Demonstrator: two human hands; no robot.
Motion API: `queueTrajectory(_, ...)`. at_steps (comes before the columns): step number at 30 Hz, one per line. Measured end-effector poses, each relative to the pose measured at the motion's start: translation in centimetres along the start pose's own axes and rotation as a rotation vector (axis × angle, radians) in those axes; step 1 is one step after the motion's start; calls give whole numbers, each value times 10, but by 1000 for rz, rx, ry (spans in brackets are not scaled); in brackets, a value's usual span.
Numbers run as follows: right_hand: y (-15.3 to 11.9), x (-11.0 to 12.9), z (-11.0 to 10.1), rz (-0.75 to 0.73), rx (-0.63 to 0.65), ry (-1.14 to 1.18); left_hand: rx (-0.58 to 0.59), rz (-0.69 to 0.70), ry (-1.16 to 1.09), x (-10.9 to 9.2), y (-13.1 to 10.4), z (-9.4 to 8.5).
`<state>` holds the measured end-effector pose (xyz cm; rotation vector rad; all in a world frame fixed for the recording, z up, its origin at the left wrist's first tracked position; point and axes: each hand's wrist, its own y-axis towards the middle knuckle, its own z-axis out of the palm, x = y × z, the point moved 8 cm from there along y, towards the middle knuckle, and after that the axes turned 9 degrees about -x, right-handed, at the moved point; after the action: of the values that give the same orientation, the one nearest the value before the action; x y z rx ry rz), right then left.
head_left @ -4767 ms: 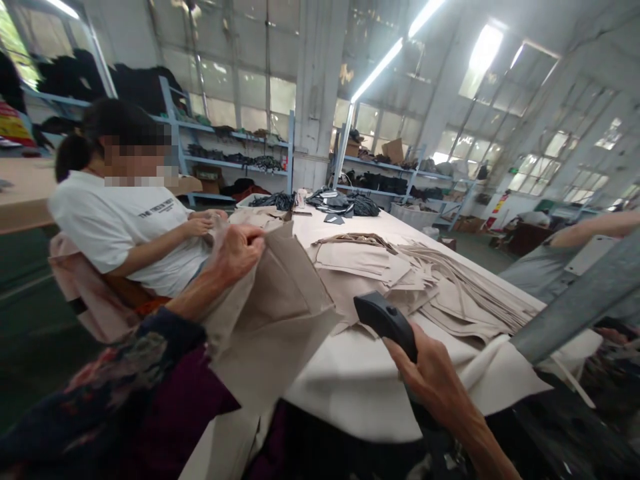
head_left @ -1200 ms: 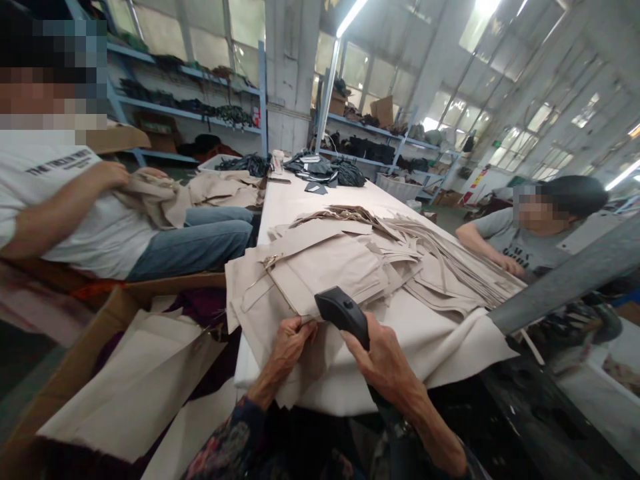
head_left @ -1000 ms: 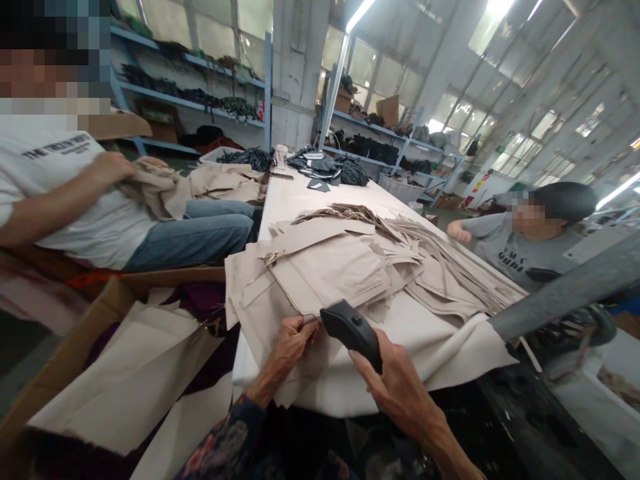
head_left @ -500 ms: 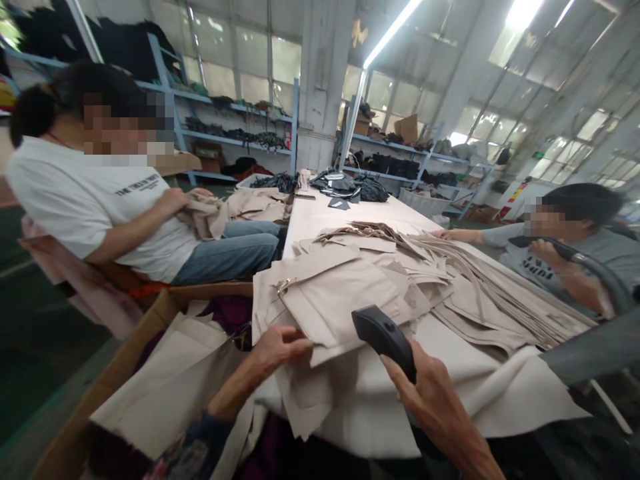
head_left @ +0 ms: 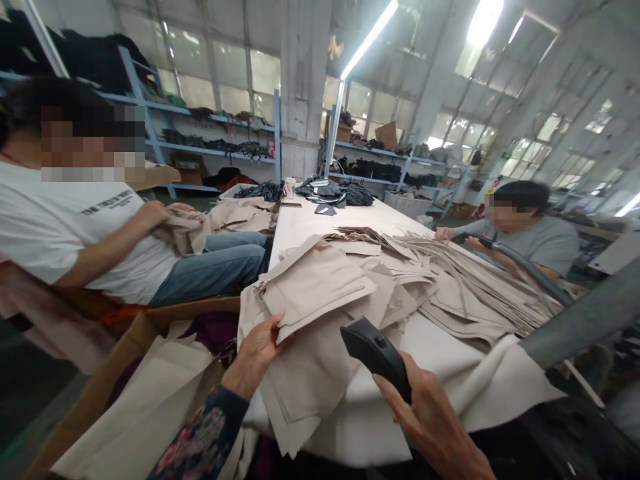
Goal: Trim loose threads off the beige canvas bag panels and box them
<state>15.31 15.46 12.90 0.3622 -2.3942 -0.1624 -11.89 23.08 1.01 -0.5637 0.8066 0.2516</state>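
My left hand [head_left: 260, 350] pinches the lower left corner of a beige fabric piece [head_left: 320, 287], which is lifted at the near edge of the fabric pile. Wrapped round a black handheld device [head_left: 377, 353] is my right hand [head_left: 425, 407]; the device's flat end points up and left, above white cloth [head_left: 370, 413]. More beige pieces [head_left: 315, 367] hang over the table's near edge beneath the lifted one. Long beige strips [head_left: 480, 280] lie to the right of the pile.
A cardboard box [head_left: 105, 360] with beige and purple cloth stands at the left. One person [head_left: 110, 227] sits left, handling beige cloth; another person [head_left: 535, 233] is across the table at right. A grey bar [head_left: 585, 320] crosses the right side. Dark bundles [head_left: 335, 190] lie farther back.
My left hand has moved slightly left and raised the fabric piece, whose near edge now lifts off the pile. The view has shifted. My right hand still holds the black device.
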Motion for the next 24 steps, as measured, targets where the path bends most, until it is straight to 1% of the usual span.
queueTrajectory(3,-8,-10,-8,49,-8,-14,4,-40,-17,-7,-17,17)
queueTrajectory(5,-15,-17,-20,74,-41,-43,55,-20,-55,-10,-35,29)
queueTrajectory(7,-21,-23,-35,81,-96,-71,127,-1,-63,-4,-57,35)
queueTrajectory(9,-28,-30,-49,98,-152,-95,195,-35,-2,17,-78,33)
queueTrajectory(11,-34,-41,-58,141,-193,-127,259,-91,119,46,-95,26)
queueTrajectory(13,-39,-52,-61,183,-215,-156,291,-130,324,72,-106,14)
queueTrajectory(14,-41,-56,-58,188,-213,-162,312,-139,468,81,-108,8)
queueTrajectory(15,-41,-57,-54,178,-198,-158,339,-125,632,84,-109,3)
queueTrajectory(16,-42,-57,-48,157,-173,-145,361,-67,807,81,-106,-2)
queueTrajectory(17,-41,-56,-42,128,-146,-127,350,45,981,70,-100,-7)
queueTrajectory(18,-41,-52,-35,95,-121,-106,292,208,1140,51,-92,-11)
queueTrajectory(19,-40,-48,-30,64,-106,-86,187,407,1267,26,-83,-14)
queueTrajectory(20,-38,-42,-26,34,-96,-66,50,616,1352,-1,-76,-16)
queueTrajectory(21,-36,-37,-21,9,-87,-49,-59,788,1391,-22,-70,-15)
queueTrajectory(22,-34,-31,-17,-9,-74,-37,-100,917,1392,-36,-64,-12)
queueTrajectory(23,-32,-26,-12,-22,-51,-27,-64,1010,1376,-43,-57,-6)
queueTrajectory(24,-29,-21,-7,-30,-25,-23,6,1069,1359,-44,-49,2)
